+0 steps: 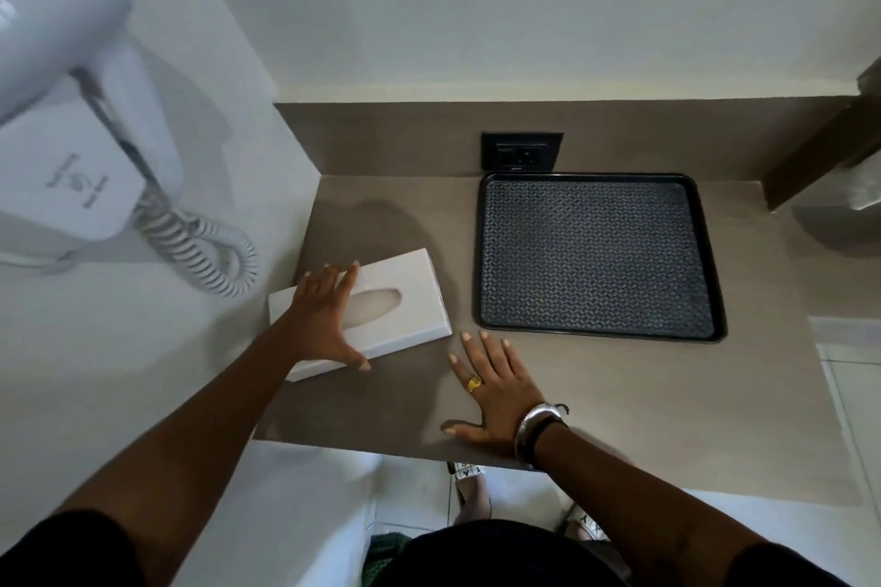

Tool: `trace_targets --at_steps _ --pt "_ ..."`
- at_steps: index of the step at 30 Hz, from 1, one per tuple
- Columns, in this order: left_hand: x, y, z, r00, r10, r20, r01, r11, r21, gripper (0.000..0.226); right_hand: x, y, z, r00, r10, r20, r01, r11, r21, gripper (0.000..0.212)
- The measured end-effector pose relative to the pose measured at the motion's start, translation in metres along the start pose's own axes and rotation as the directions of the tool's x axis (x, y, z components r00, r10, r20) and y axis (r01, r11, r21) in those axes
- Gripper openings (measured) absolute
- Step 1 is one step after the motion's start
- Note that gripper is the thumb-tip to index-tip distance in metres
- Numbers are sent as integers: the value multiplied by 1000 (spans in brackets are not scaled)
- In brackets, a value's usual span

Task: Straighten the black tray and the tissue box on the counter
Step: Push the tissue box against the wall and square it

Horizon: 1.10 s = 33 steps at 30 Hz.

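Observation:
A white tissue box (405,300) lies skewed on the brown counter (619,396), near the left wall, its long side running diagonally. My left hand (324,319) lies across the box's left half, fingers over the far edge and thumb on the near edge, gripping it. A black tray (598,255) with a patterned mat sits at the back right of the counter, close to square with the back wall. Flat on the counter near the front edge rests my right hand (496,391), fingers spread, holding nothing, just right of the box.
A white wall-mounted hair dryer (62,110) with a coiled cord (200,248) hangs on the left wall. A black power socket (522,152) sits on the backsplash behind the tray. A metal fixture (853,200) shows at the far right.

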<state>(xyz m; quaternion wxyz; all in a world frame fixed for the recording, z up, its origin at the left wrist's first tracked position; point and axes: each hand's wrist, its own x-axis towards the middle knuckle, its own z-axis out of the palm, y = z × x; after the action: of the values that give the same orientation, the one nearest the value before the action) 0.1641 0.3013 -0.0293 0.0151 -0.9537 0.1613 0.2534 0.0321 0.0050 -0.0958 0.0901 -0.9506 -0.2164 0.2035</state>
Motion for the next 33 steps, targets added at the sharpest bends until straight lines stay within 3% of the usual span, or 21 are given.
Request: trace_targets --at_steps 5,9,15,18,21,25,29,31,33 --pt "-1 5 0 988 1 -152 -6 999 -32 144 4 -2 0 1000 11 -20 -12 999 -32 101" --pt "7 14 -4 965 -168 -203 126 971 -205 140 4 -2 1 1000 -1 -30 0 999 -33 101" --pt "38 24 -21 780 -595 -191 417 723 -550 134 6 1 2 1000 -2 -12 1 999 -46 102" --pt "55 28 -28 690 -706 -161 473 608 -637 135 6 1 2 1000 -2 -1 2 998 -65 103" --pt "65 35 -26 641 -752 -155 522 575 -630 136 6 1 0 1000 -2 4 2 997 -71 103" --pt "68 38 -17 633 -753 -180 524 588 -616 136 5 1 1 1000 -3 -4 2 998 -67 103" --pt "64 37 -14 726 -660 -195 455 673 -583 136 5 1 0 1000 -3 -1 3 998 -68 103" --pt "50 34 -6 774 -517 -367 334 824 -458 125 5 1 -1 1000 -1 7 2 998 -64 104" --pt "35 24 5 801 -255 -541 157 962 -222 113 6 0 -2 1000 -4 9 5 998 -60 104"
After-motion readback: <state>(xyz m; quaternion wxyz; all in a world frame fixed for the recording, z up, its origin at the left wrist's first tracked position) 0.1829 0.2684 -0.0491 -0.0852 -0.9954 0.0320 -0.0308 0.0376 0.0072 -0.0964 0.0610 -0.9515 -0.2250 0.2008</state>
